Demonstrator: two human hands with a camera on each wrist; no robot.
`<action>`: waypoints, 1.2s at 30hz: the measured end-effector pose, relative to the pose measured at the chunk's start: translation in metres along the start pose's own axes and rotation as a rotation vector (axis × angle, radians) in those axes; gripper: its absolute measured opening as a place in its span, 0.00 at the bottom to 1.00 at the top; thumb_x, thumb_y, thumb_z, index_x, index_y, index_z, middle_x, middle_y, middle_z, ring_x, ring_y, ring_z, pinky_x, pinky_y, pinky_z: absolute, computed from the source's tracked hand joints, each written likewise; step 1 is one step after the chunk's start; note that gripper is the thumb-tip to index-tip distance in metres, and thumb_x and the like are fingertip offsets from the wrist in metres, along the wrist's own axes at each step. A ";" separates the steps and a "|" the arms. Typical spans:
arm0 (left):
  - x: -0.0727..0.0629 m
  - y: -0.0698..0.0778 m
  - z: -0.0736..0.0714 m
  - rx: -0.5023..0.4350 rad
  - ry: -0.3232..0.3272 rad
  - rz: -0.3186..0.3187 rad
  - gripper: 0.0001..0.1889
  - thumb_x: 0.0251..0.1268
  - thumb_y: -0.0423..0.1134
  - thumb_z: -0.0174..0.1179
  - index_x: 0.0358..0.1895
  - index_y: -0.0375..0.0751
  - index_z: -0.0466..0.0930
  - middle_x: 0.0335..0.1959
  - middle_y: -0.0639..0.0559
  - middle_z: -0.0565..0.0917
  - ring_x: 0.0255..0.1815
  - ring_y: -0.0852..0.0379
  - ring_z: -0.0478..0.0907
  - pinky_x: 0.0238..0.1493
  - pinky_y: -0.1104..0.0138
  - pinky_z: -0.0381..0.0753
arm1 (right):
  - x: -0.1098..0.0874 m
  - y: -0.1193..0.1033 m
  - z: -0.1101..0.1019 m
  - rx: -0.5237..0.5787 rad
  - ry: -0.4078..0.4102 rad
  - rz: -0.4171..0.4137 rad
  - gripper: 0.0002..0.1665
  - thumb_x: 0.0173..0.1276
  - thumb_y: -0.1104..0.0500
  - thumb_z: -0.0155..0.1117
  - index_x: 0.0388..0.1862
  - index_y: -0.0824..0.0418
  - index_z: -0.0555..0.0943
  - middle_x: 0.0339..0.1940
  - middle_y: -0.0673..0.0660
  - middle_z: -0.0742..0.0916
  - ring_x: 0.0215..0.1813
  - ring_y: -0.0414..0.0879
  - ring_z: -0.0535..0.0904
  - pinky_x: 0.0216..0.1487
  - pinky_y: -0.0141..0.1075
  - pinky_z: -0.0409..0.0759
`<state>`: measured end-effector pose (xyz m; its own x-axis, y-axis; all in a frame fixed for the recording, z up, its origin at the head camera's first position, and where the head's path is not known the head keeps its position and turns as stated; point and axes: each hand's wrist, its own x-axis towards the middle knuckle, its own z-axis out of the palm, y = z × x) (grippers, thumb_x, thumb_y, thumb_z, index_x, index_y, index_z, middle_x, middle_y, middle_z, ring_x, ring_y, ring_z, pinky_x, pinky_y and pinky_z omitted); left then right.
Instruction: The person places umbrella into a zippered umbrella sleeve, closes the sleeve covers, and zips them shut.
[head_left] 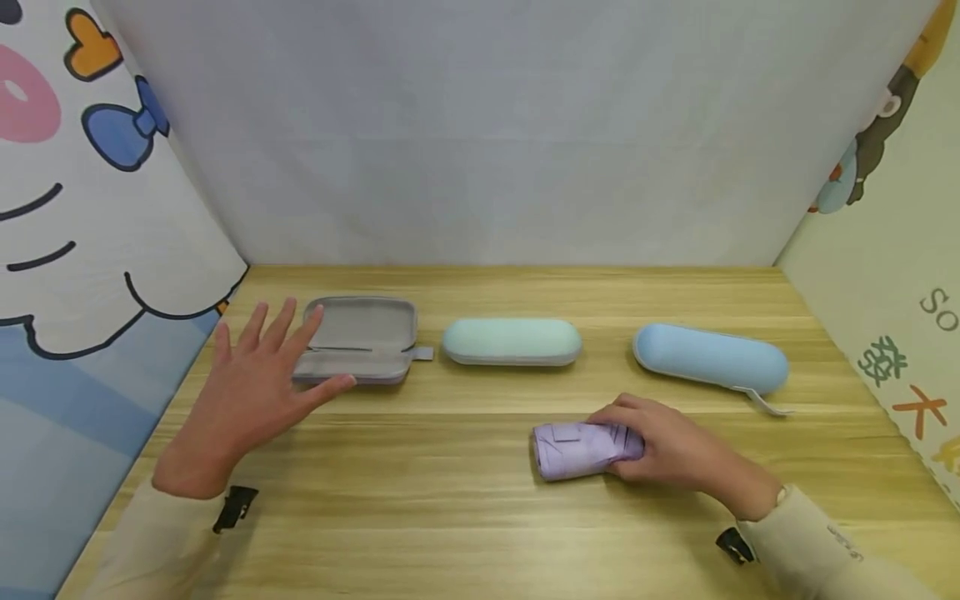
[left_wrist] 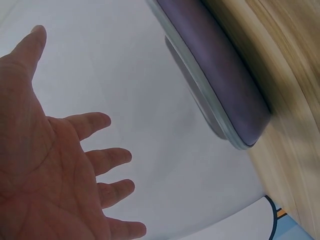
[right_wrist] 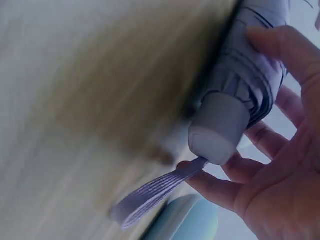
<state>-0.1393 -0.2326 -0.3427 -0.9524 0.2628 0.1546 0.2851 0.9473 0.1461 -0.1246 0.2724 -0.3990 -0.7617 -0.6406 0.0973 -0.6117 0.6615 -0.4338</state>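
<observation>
A folded purple umbrella lies low over the wooden table, gripped at its handle end by my right hand. The right wrist view shows the umbrella's pale handle and its purple wrist strap hanging from it, with the thumb on the fabric. My left hand is spread, palm down, in front of an opened grey-lined case at the left. That case's purple outside and zip edge show in the left wrist view, apart from the fingers.
A mint-green closed case sits at the middle back of the wooden table. To its right lies a light blue closed case with a strap. A white cloth hangs behind, and printed cloths stand at both sides.
</observation>
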 end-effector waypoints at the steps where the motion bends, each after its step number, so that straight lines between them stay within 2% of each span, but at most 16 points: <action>1: 0.001 0.001 0.000 -0.001 0.001 0.003 0.53 0.66 0.74 0.55 0.85 0.45 0.50 0.83 0.32 0.49 0.81 0.26 0.40 0.69 0.25 0.29 | 0.000 -0.001 0.002 -0.022 -0.004 0.004 0.31 0.54 0.56 0.81 0.59 0.48 0.84 0.46 0.44 0.83 0.43 0.39 0.77 0.44 0.38 0.78; 5: 0.003 0.004 0.000 0.001 0.011 0.012 0.53 0.66 0.74 0.56 0.84 0.45 0.51 0.82 0.31 0.50 0.81 0.26 0.40 0.69 0.25 0.29 | 0.001 -0.007 0.004 -0.116 -0.011 0.017 0.36 0.54 0.52 0.82 0.64 0.50 0.82 0.51 0.48 0.84 0.49 0.45 0.79 0.50 0.46 0.79; 9: 0.005 0.007 0.000 0.003 0.012 0.022 0.53 0.66 0.74 0.56 0.84 0.44 0.51 0.82 0.31 0.50 0.81 0.26 0.40 0.69 0.25 0.29 | 0.004 -0.017 0.004 -0.148 -0.066 0.010 0.44 0.55 0.51 0.83 0.71 0.52 0.77 0.58 0.53 0.85 0.55 0.53 0.82 0.53 0.53 0.81; 12: 0.007 0.010 0.000 0.002 0.008 0.029 0.53 0.67 0.74 0.56 0.84 0.44 0.51 0.82 0.31 0.50 0.81 0.25 0.40 0.69 0.25 0.30 | 0.009 -0.021 0.005 -0.180 -0.084 -0.021 0.44 0.55 0.54 0.83 0.73 0.51 0.77 0.57 0.52 0.86 0.54 0.53 0.83 0.48 0.51 0.82; 15: 0.008 0.011 0.001 -0.001 0.003 0.031 0.53 0.66 0.74 0.56 0.84 0.44 0.51 0.82 0.31 0.50 0.81 0.25 0.40 0.69 0.25 0.30 | 0.016 -0.024 0.009 -0.215 -0.062 -0.059 0.42 0.52 0.57 0.80 0.70 0.50 0.80 0.53 0.50 0.86 0.48 0.49 0.83 0.43 0.46 0.81; 19: 0.010 0.011 0.000 0.006 -0.011 0.025 0.53 0.66 0.75 0.55 0.84 0.45 0.50 0.82 0.31 0.49 0.81 0.26 0.38 0.68 0.24 0.29 | 0.031 -0.034 0.013 -0.218 -0.055 -0.091 0.41 0.51 0.56 0.79 0.68 0.49 0.80 0.52 0.50 0.85 0.45 0.47 0.81 0.42 0.44 0.79; 23: 0.011 0.008 -0.001 0.012 -0.026 0.013 0.54 0.66 0.75 0.54 0.85 0.45 0.50 0.82 0.31 0.49 0.81 0.26 0.36 0.67 0.24 0.27 | 0.059 -0.052 0.007 -0.206 -0.035 -0.101 0.40 0.54 0.55 0.79 0.69 0.49 0.80 0.53 0.51 0.85 0.46 0.47 0.81 0.43 0.44 0.80; 28: 0.011 0.005 -0.001 0.002 -0.028 0.001 0.53 0.67 0.75 0.54 0.85 0.46 0.49 0.82 0.30 0.47 0.81 0.26 0.33 0.67 0.25 0.24 | 0.106 -0.071 -0.002 -0.185 0.006 -0.071 0.38 0.59 0.55 0.78 0.70 0.47 0.77 0.55 0.53 0.86 0.48 0.47 0.81 0.43 0.43 0.80; 32: 0.009 0.001 0.000 0.021 -0.021 -0.010 0.53 0.66 0.75 0.54 0.84 0.45 0.51 0.82 0.29 0.48 0.81 0.26 0.33 0.67 0.24 0.26 | 0.145 -0.086 -0.001 -0.151 0.068 -0.044 0.34 0.62 0.53 0.77 0.67 0.46 0.75 0.53 0.52 0.86 0.46 0.47 0.81 0.41 0.42 0.79; 36: 0.010 -0.003 -0.003 0.049 -0.012 -0.017 0.53 0.66 0.75 0.54 0.84 0.44 0.52 0.81 0.28 0.50 0.81 0.25 0.34 0.66 0.22 0.29 | 0.179 -0.100 0.003 -0.147 0.108 -0.061 0.33 0.64 0.52 0.76 0.66 0.46 0.75 0.56 0.53 0.86 0.47 0.49 0.81 0.44 0.43 0.79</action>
<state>-0.1493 -0.2330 -0.3389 -0.9583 0.2486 0.1411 0.2636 0.9594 0.1003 -0.1998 0.0906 -0.3407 -0.7362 -0.6407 0.2182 -0.6758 0.6780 -0.2893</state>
